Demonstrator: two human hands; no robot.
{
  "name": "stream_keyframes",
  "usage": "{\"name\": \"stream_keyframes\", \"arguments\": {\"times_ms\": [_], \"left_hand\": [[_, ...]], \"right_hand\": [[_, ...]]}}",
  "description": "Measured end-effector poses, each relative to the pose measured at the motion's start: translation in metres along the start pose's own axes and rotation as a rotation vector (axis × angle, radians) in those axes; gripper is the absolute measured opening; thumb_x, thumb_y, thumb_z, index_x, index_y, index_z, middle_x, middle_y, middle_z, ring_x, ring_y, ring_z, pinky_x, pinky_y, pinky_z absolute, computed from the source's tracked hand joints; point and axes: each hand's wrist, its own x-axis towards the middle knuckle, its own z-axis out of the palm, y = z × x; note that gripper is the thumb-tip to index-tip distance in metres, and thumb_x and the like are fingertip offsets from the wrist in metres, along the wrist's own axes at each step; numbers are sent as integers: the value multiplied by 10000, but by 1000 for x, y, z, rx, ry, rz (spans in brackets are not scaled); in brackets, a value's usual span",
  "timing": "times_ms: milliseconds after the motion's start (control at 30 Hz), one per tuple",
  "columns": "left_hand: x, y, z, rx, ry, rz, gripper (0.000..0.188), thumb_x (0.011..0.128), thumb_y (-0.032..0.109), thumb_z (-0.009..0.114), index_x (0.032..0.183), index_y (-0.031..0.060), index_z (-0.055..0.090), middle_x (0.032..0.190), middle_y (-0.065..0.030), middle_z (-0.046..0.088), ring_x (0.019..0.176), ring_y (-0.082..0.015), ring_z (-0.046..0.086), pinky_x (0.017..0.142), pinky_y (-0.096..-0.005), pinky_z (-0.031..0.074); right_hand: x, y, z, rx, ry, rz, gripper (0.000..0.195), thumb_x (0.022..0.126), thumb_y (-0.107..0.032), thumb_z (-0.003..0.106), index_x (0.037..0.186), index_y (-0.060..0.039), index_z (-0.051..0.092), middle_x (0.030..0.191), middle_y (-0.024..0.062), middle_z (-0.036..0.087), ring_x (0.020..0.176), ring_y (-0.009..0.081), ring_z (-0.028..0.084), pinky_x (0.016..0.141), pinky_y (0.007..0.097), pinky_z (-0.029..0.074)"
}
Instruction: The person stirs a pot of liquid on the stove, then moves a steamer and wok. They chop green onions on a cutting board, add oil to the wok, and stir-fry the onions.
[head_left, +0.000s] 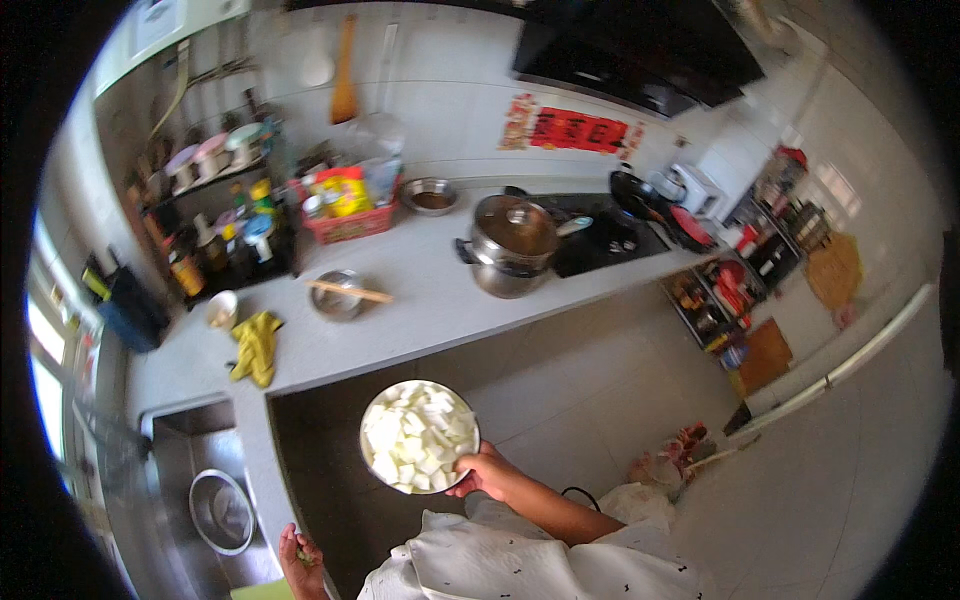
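My right hand grips the rim of a round bowl heaped with cut white vegetable pieces, held over the floor in front of the counter. At the lower left, my left hand is beside the sink edge with its fingers curled around a small greenish piece that is too small to name. A pale green board or sheet shows partly at the bottom edge, near that hand. In the sink sits a metal basin.
The counter carries a lidded steel pot, a metal bowl with chopsticks across it, a yellow cloth, a small white bowl, a red basket and a knife block. A wok stands on the cooktop.
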Motion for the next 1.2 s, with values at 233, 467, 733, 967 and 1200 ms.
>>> {"name": "stream_keyframes", "arguments": {"times_ms": [233,467,733,967,1200], "left_hand": [[32,-120,184,97,-397,-149,143,861,178,563,989,116,546,674,21,547,524,-74,476,420,-190,385],[28,-244,353,251,-552,-550,141,863,233,572,838,103,524,620,4,482,520,-92,426,444,-219,337],[64,-319,480,432,-771,-691,156,815,198,636,824,61,563,643,-19,531,532,-106,437,453,-231,336],[94,-380,609,543,-777,-692,190,816,204,636,887,45,559,636,-23,521,525,-119,438,466,-233,342],[123,-426,705,648,-832,-713,255,855,215,598,1010,18,551,669,-36,546,622,-135,512,495,-220,391]], "right_hand": [[-52,-39,-182,199,199,-261,550,674,-35,485,1204,69,385,895,214,606,652,280,645,540,333,576],[-77,-84,-322,269,435,-338,593,636,-50,491,1210,52,386,899,201,612,647,277,651,527,335,574],[-49,-131,-423,378,530,-462,544,630,-80,520,1140,89,436,907,202,617,604,259,647,525,336,570],[-14,-184,-496,541,660,-456,458,646,-24,510,1080,115,462,808,216,618,599,295,636,541,383,561],[-11,-245,-548,473,752,-549,454,669,-54,525,1072,136,442,778,230,613,561,310,634,419,330,526]]}}
